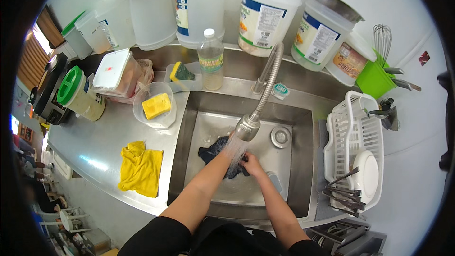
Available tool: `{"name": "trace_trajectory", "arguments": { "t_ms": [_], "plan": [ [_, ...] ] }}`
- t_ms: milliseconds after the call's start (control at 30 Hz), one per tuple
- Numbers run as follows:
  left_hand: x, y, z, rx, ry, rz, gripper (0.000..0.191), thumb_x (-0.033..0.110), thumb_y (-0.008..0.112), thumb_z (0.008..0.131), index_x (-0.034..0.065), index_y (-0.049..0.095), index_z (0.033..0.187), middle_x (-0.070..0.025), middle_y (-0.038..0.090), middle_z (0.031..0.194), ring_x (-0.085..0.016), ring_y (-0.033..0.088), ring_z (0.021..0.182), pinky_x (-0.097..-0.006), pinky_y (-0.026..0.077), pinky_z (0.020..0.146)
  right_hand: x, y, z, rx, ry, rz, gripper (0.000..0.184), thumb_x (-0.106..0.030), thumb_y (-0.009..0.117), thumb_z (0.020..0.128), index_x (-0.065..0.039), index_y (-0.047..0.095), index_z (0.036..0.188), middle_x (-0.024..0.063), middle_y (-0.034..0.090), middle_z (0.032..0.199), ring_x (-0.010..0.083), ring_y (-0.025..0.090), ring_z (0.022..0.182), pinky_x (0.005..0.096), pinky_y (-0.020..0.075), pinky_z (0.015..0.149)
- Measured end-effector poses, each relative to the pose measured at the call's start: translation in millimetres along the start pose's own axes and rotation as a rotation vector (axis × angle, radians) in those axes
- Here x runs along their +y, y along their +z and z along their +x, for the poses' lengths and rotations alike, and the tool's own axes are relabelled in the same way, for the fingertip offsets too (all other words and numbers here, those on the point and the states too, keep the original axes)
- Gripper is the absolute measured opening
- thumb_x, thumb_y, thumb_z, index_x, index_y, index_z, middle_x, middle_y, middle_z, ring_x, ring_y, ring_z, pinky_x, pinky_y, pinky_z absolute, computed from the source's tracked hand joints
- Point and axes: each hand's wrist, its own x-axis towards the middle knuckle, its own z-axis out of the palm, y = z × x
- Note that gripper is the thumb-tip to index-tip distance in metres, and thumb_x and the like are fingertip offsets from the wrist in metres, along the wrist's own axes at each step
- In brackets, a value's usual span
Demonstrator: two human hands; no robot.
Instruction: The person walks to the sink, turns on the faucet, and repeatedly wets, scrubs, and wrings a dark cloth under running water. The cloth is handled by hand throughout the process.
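Note:
A wet dark cloth (214,148) lies bunched on the floor of the stainless steel sink (199,193). Water pours from the spray head (247,128) of a flexible metal faucet over the cloth and my left forearm. My left hand (231,146) reaches onto the cloth beneath the stream; the spray head and water cover its fingers, so its grip is hidden. On the cloth's right side, the fingers of my right hand (253,164) are curled on its edge. A round drain strainer (280,137) sits in the sink's far right part.
Left of the sink lie a yellow cloth (141,169) and a clear tub (156,122) holding a yellow sponge (156,106). A plastic bottle (210,65) stands behind the basin. To the right is a white dish rack (352,124) with tongs (343,195). Large plastic buckets (261,21) line the back.

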Motion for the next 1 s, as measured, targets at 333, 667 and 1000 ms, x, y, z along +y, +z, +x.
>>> {"name": "trace_trajectory", "arguments": {
  "t_ms": [333,667,1000],
  "plan": [
    [-27,-79,-25,-0.493,-0.138,0.100,0.032,0.026,0.049,0.084,-0.0043,0.059,0.087,-0.0038,0.058,0.078,-0.010,0.050,0.073,-0.0253,0.041,0.066,-110,-40,18,-0.297,-0.150,0.165,0.026,-0.010,0.064,0.070,0.002,0.060,0.093,0.0038,0.062,0.088,0.0105,0.056,0.079,0.0260,0.0448,0.072],
    [-5,-73,-24,0.299,-0.538,-0.846,0.028,0.028,0.051,0.083,0.0027,0.054,0.070,-0.0058,0.054,0.061,-0.017,0.049,0.048,-0.0316,0.043,0.047,-119,36,-22,0.186,-0.159,-0.009,0.035,-0.030,0.058,0.078,-0.001,0.056,0.099,0.0168,0.060,0.078,0.0273,0.058,0.072,0.0358,0.0445,0.067],
    [-102,-24,-55,0.056,-0.758,-0.999,0.038,0.029,0.045,0.085,-0.0028,0.054,0.102,-0.0127,0.057,0.099,-0.022,0.055,0.086,-0.0353,0.044,0.075,-122,64,-35,0.394,0.026,-0.263,0.037,-0.025,0.046,0.079,0.002,0.048,0.104,0.0286,0.056,0.085,0.0423,0.055,0.080,0.0468,0.0432,0.069]
  ]
}}
